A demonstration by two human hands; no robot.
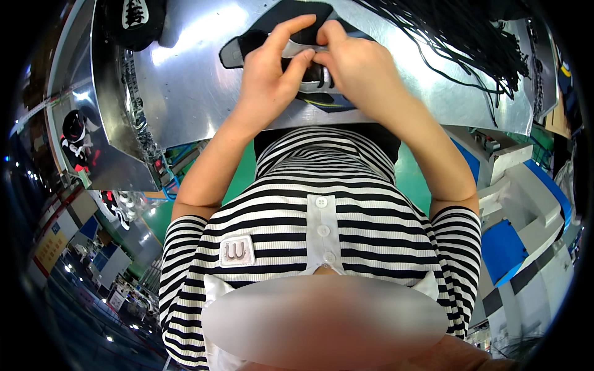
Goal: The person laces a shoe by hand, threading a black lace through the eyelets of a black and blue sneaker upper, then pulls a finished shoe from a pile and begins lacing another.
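Observation:
A black, grey and white shoe upper (314, 85) lies at the far edge of my reach on the metal table, partly hidden under both hands. My left hand (267, 77) grips its left side, thumb bent in toward the middle and index finger reaching over the top. Opposite it, my right hand (366, 69) is closed in a pinch over the upper's opening, its fingertips almost meeting my left thumb. Whatever sits in that pinch is too small to make out. Dark flat panels of the upper spread out beyond my fingers.
A big bundle of black laces (461, 40) covers the table's far right, with loose ends trailing nearer. At the far left sits a black piece with a white-printed patch (135, 13). The metal tabletop (192, 93) ends just before my body. Blue-and-white equipment (504, 247) stands to the right.

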